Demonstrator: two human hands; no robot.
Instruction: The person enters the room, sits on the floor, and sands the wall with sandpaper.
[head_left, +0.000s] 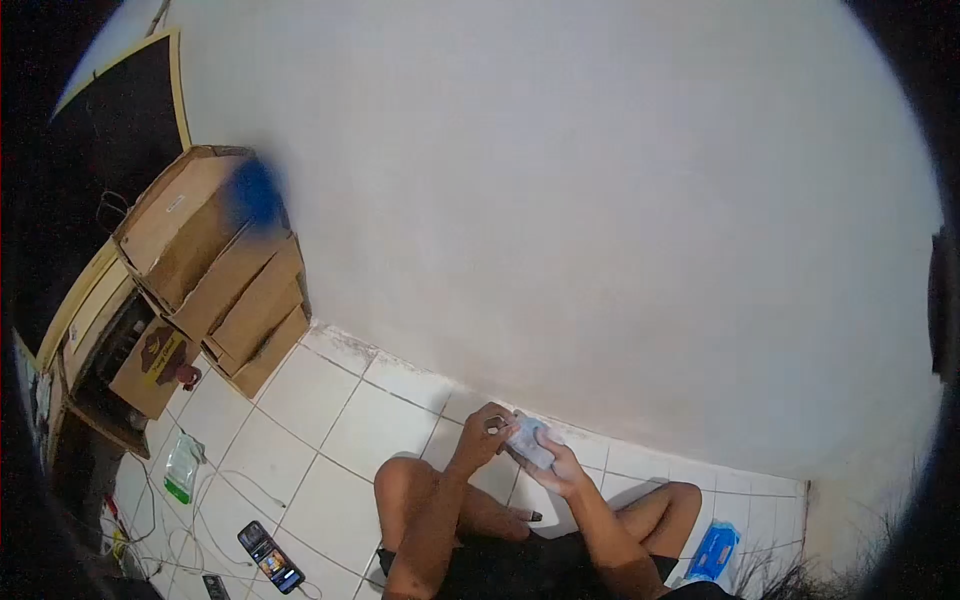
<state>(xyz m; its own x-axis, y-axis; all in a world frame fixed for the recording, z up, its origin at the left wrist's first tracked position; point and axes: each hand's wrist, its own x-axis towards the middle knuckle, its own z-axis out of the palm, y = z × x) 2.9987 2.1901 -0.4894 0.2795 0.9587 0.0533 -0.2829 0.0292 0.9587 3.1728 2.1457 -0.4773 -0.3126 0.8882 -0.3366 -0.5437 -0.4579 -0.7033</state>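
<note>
A small, flat, pale blue-white piece, with faint darker marks on it, is held up over the gap between my crossed legs. My right hand is closed around its lower right side, the thumb lying across its face. From the other side my left hand meets the upper left edge, with thumb and forefinger bent into a pinch there. Its print is too blurred to read.
On the white tiled floor at left lie a phone, a tangle of white cables and a green-and-white packet. Stacked cardboard boxes stand against the wall. A blue packet lies beside my right knee.
</note>
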